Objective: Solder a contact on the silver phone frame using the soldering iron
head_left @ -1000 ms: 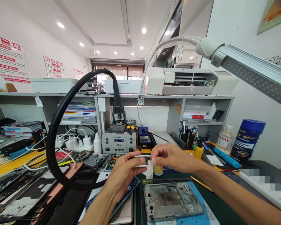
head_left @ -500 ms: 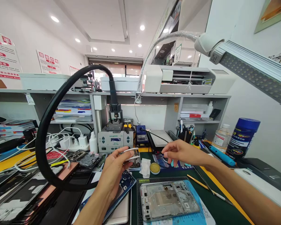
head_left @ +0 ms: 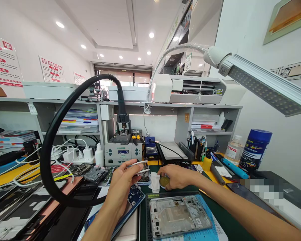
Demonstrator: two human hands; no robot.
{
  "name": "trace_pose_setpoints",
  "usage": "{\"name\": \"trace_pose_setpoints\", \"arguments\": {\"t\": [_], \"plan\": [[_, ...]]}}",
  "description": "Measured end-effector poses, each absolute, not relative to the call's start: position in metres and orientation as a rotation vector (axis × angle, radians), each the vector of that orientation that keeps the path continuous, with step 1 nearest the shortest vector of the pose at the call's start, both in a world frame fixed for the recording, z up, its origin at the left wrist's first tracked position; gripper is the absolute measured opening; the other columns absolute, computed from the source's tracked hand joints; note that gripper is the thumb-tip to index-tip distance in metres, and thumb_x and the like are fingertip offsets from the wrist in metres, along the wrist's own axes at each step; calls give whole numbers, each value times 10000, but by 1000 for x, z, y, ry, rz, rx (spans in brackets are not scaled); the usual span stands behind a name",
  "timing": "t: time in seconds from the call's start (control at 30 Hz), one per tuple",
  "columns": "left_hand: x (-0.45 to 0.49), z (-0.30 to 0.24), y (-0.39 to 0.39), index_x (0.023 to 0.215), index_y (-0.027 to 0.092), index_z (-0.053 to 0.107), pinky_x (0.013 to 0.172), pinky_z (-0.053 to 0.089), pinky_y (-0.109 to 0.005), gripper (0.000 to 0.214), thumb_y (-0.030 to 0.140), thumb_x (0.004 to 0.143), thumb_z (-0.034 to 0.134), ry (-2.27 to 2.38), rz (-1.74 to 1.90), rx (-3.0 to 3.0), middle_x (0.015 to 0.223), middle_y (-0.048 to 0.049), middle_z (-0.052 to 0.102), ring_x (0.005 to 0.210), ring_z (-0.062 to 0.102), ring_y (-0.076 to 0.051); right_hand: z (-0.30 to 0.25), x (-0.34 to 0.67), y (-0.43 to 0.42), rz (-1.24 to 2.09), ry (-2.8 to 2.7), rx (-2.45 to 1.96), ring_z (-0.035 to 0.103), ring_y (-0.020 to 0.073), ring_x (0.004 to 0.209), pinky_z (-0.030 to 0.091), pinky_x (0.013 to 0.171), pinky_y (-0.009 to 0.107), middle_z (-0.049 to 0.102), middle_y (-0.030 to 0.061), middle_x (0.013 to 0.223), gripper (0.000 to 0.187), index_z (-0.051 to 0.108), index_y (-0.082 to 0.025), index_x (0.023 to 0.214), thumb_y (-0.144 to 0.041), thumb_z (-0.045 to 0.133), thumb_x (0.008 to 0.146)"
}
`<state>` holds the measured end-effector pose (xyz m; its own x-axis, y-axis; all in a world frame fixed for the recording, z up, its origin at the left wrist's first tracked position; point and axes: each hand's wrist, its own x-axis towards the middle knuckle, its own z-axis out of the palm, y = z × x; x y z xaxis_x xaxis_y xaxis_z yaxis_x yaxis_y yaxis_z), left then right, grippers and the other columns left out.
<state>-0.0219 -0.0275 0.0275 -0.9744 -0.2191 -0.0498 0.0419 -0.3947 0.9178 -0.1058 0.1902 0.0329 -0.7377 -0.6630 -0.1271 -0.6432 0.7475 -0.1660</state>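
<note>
My left hand (head_left: 122,182) is closed on a pair of white tweezers (head_left: 139,167), holding them up over a small circuit board (head_left: 144,178) near the desk's middle. My right hand (head_left: 175,176) rests low on the green mat, fingers curled around a small round yellowish tin (head_left: 164,181), next to a crumpled white tissue (head_left: 155,182). In front of both hands lies an opened phone frame (head_left: 179,214) on a blue mat. A blue circuit board (head_left: 134,197) lies under my left wrist.
A black hose (head_left: 55,134) loops from the hot-air station (head_left: 122,150) across the left. Phone screens and back covers (head_left: 27,207) pile at the left. A lamp head (head_left: 261,87) hangs at the upper right. A blue can (head_left: 254,150), bottles and tools stand at the right.
My right hand dropped from beside the left hand down to the round tin on the mat. The left hand stayed put with the tweezers.
</note>
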Motion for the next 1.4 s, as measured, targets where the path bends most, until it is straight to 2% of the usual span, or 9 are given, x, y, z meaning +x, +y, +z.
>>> {"name": "trace_pose_setpoints", "arguments": {"t": [0.17, 0.33, 0.47, 0.77, 1.0, 1.4], "plan": [[-22, 29, -27, 1190, 127, 640, 730, 575, -260, 418, 190, 806, 791, -1627, -2491, 234, 1005, -120, 788, 850, 717, -171, 44, -117, 210, -208, 2865, -898, 702, 257, 1022, 600, 859, 461, 672, 94, 1278, 375, 612, -196, 1326, -344, 674, 986], [-21, 27, -26, 1188, 133, 648, 745, 569, -270, 482, 245, 760, 839, -1643, -2495, 232, 930, -90, 793, 836, 709, -172, 43, -121, 218, -188, 2879, -818, 697, 263, 1051, 592, 883, 477, 674, 96, 1281, 360, 624, -192, 1310, -339, 676, 985], [-21, 26, -26, 1183, 135, 648, 766, 562, -283, 513, 267, 732, 857, -1657, -2490, 211, 960, -93, 797, 849, 702, -175, 39, -118, 212, -187, 2874, -784, 698, 265, 1053, 590, 890, 481, 677, 94, 1279, 357, 628, -191, 1306, -342, 676, 985], [-19, 29, -26, 1214, 138, 619, 821, 542, -311, 518, 260, 759, 836, -1659, -2509, 186, 987, -100, 797, 905, 702, -184, 46, -117, 205, -99, 2933, -380, 688, 265, 1081, 588, 899, 474, 663, 106, 1312, 318, 646, -189, 1277, -323, 672, 990], [-19, 29, -26, 1204, 134, 623, 798, 540, -310, 517, 267, 752, 837, -1663, -2495, 168, 982, -100, 796, 899, 695, -187, 31, -123, 200, -51, 2828, -43, 717, 238, 980, 615, 820, 430, 696, 97, 1222, 309, 651, -163, 1251, -327, 675, 990], [-17, 30, -26, 1195, 148, 634, 801, 541, -306, 517, 283, 743, 845, -1667, -2490, 186, 980, -91, 791, 910, 695, -192, 24, -130, 211, -79, 2792, 84, 723, 222, 932, 620, 785, 405, 708, 91, 1177, 295, 658, -154, 1227, -333, 673, 992]]}}
